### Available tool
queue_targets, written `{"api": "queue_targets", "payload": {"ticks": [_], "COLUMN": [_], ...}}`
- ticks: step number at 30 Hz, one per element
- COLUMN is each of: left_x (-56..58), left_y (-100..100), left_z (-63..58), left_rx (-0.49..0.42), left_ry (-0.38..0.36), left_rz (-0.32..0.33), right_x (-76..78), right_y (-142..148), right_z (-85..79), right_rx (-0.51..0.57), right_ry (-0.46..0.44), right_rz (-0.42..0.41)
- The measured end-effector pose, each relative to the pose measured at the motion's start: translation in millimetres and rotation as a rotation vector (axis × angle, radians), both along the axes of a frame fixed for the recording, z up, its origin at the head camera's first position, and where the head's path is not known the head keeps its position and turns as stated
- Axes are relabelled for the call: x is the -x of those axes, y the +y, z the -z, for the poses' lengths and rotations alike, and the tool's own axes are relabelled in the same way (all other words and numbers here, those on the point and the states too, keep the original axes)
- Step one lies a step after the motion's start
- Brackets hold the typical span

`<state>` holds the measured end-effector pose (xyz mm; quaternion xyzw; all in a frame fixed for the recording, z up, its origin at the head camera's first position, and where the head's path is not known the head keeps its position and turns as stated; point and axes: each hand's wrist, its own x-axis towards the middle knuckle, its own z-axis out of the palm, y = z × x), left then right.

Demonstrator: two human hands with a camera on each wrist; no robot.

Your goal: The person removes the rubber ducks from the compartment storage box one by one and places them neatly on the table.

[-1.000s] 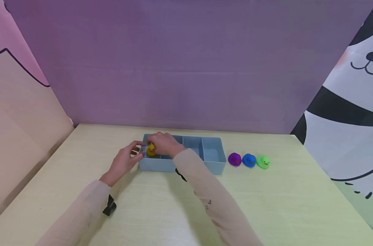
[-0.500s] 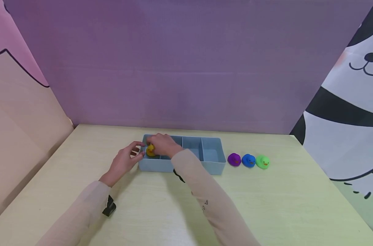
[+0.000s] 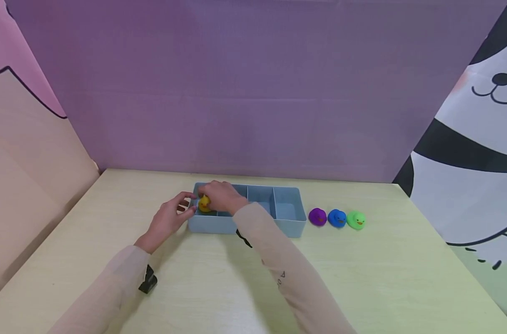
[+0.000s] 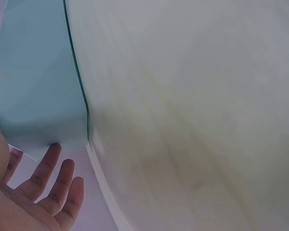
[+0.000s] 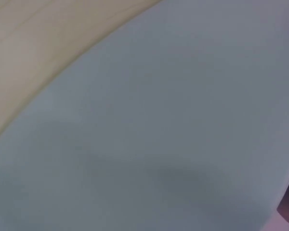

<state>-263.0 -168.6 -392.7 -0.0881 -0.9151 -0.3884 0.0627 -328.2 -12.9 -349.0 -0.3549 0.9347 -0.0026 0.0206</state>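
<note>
A light blue divided box [image 3: 213,224] stands on the table. In its leftmost compartment sits a yellow rubber duck [image 3: 204,204]; the fingers of my right hand [image 3: 222,195] grip it from its right side. Part of the duck is hidden behind that hand. Beside the box's left end is my left hand [image 3: 166,221], its fingers loosely extended and touching the end wall, also seen in the left wrist view with a fingertip against the box [image 4: 41,91]. Mostly the box's wall [image 5: 159,115] fills the right wrist view.
To the right of the box, a purple duck [image 3: 318,217], a blue duck [image 3: 337,218] and a green duck [image 3: 356,220] stand in a row on the pale wooden table [image 3: 395,269]. A purple backdrop [image 3: 253,93] rises behind the table's far edge.
Both hands stay in place at the box, the right one still gripping the yellow duck. The head view has shifted very slightly.
</note>
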Motion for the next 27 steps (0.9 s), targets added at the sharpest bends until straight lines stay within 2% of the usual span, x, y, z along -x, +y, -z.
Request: {"api": "queue_targets", "payload": {"ticks": [6, 15, 21, 27], "left_x": [1.1, 1.8, 2.0, 0.6], "left_y": [-1.2, -2.8, -2.7, -2.4], "left_z": [-1.4, -1.6, -1.0, -2.1], "left_rx": [0.008, 0.001, -0.005, 0.0], "left_ry": [-0.009, -0.014, -0.019, -0.018], "left_rz": [-0.005, -0.005, -0.002, -0.005], "right_x": [2.0, 1.0, -2.1, -4.0], "right_y": [0.9, 4.3, 6.6, 11.9], "right_z": [-2.2, -15.0, -26.2, -36.8], "right_rx": [0.008, -0.019, 0.042, 0.072], "right_ry": [0.016, 0.073, 0.046, 0.058], "right_rz": [-0.025, -0.057, -0.039, -0.02]}}
